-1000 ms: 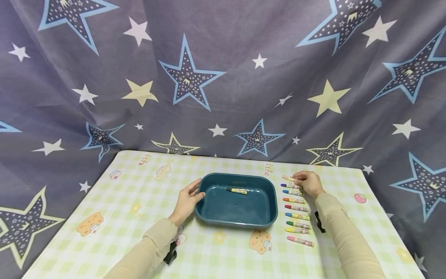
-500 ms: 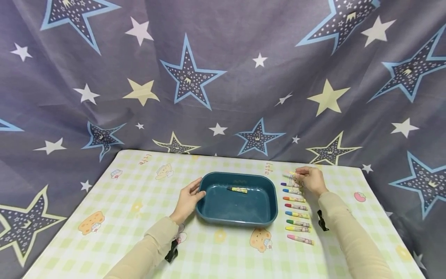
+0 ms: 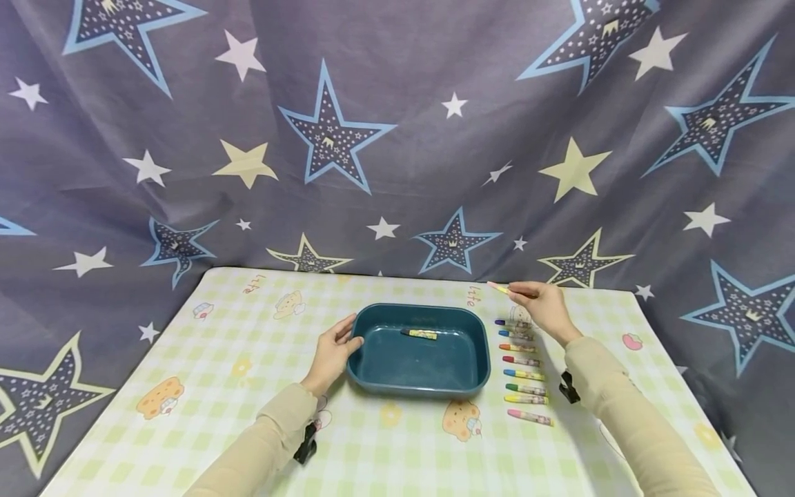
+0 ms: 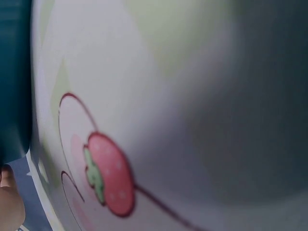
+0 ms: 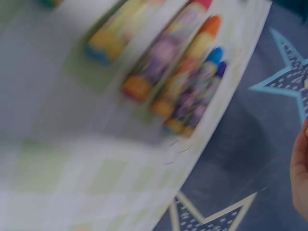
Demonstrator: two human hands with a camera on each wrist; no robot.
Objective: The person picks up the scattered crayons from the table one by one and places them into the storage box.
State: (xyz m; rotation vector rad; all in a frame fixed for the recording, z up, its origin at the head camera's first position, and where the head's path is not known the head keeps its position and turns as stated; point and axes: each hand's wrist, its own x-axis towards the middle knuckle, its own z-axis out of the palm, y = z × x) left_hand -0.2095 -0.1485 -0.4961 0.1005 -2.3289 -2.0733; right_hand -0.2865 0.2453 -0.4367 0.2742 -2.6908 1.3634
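In the head view my left hand (image 3: 331, 353) grips the left rim of a dark teal plastic bin (image 3: 413, 366), thumb over the rim and fingers along the outside. A dark-tipped crayon (image 3: 422, 334) with a yellow wrapper lies inside the bin. Raised near the table's back edge, my right hand (image 3: 543, 308) pinches a pale pink-tipped crayon (image 3: 497, 287) whose far end the fingers hide. Below that hand, several crayons (image 3: 522, 359) form a column, tips pointing left. The right wrist view shows blurred crayons (image 5: 159, 53) close up and the edge of my hand (image 5: 299, 173).
A checked tablecloth (image 3: 248, 345) with cartoon prints covers the table. Behind it hangs a dark grey curtain (image 3: 410, 172) with stars. The pink crayon (image 3: 531, 417) ends the column nearest the front. In the left wrist view the bin's wall (image 4: 14, 77) stands at the left edge.
My right hand has lifted the pale pink-tipped crayon off the top of the column and moved it up toward the table's back edge. The left hand stays on the bin's rim.
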